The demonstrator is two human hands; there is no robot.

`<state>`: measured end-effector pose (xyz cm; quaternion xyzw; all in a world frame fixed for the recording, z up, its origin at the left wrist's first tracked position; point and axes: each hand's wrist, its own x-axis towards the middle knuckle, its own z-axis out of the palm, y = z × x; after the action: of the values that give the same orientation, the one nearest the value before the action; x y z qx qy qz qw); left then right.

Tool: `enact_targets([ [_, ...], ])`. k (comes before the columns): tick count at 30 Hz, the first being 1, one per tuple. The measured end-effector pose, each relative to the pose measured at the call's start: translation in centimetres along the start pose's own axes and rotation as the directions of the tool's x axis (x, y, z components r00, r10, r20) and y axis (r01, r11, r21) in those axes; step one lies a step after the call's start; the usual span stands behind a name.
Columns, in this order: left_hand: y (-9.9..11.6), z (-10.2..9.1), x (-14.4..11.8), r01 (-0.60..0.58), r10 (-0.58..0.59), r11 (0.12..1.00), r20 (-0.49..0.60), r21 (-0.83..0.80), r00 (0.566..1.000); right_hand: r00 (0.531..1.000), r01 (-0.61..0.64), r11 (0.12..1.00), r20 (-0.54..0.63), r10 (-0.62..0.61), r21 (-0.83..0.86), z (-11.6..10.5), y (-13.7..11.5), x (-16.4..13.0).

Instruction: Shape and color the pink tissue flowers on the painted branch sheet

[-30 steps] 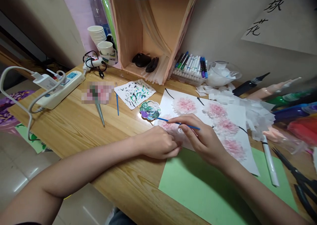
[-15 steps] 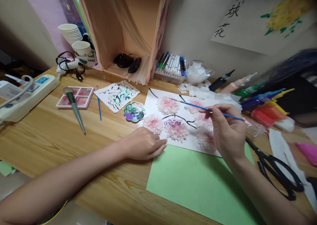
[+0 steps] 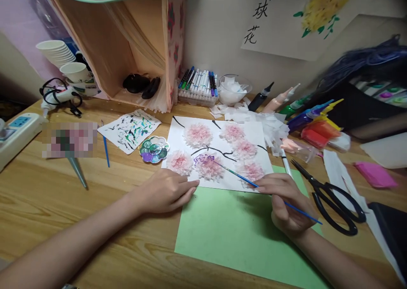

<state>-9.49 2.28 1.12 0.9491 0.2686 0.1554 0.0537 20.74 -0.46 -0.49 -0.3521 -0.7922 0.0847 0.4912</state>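
A thin blue paintbrush (image 3: pixel 251 182) is being pinched between the thumb and fingers of the right hand (image 3: pixel 288 204) at lower right of centre, its slim straight handle slanting toward the lower right and its tip being pressed onto a ruffled pink tissue flower (image 3: pixel 210 167) marked with purple. That flower is being carried, with five other soft crumpled pink blooms and thin black painted stems, on a flat white sheet (image 3: pixel 219 153) at the centre of the frame. The left hand (image 3: pixel 163 191) is being rested flat and open, fingers together, holding nothing, at the sheet's lower left edge, its fingertips touching the paper. A smooth matte green sheet (image 3: pixel 235 238) is being overlapped along its upper edge by the white one and is being left bare across the lower centre. The grained wooden desk (image 3: pixel 57 200) is being left open at lower left. A round, lobed plastic palette (image 3: pixel 154 149) with purple and green wells is being kept just left of the white sheet. Black-handled scissors (image 3: pixel 330 195) are being kept near the right hand, on its right side. Loose white tissue scraps (image 3: pixel 270 126) are being heaped against the sheet's upper right corner.
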Motion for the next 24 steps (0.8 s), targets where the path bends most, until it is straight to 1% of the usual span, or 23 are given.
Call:
enact_targets([
  [2,-0.03,-0.01,0.00,-0.006,0.006,1.000,0.002,0.008,1.000,0.999,-0.030,0.998,-0.014,0.030,0.048,0.10,0.08,0.08],
  [5,-0.03,0.02,-0.03,-0.019,0.019,1.000,0.000,0.018,1.000,0.998,-0.065,0.995,-0.006,0.066,0.074,0.30,0.09,0.27],
  [9,-0.02,0.04,0.01,-0.011,0.011,1.000,0.009,-0.001,1.000,0.996,-0.092,0.992,0.004,0.092,0.082,0.46,-0.10,0.54],
  [13,-0.04,-0.02,0.05,-0.013,0.013,1.000,0.011,-0.013,1.000,0.994,-0.101,0.991,-0.028,0.104,0.087,0.62,-0.22,0.72],
  [18,-0.02,-0.07,-0.03,0.000,0.001,1.000,0.028,-0.023,1.000,0.994,-0.110,0.989,0.006,0.110,0.103,0.73,-0.10,0.58],
  [22,-0.07,-0.06,0.02,0.002,-0.002,1.000,0.030,-0.010,1.000,0.990,-0.134,0.986,-0.038,0.138,0.095,0.76,-0.02,0.39],
  [24,-0.07,-0.08,0.08,-0.002,0.002,1.000,0.027,-0.004,1.000,0.989,-0.143,0.985,-0.033,0.147,0.100,0.80,-0.01,0.40],
])
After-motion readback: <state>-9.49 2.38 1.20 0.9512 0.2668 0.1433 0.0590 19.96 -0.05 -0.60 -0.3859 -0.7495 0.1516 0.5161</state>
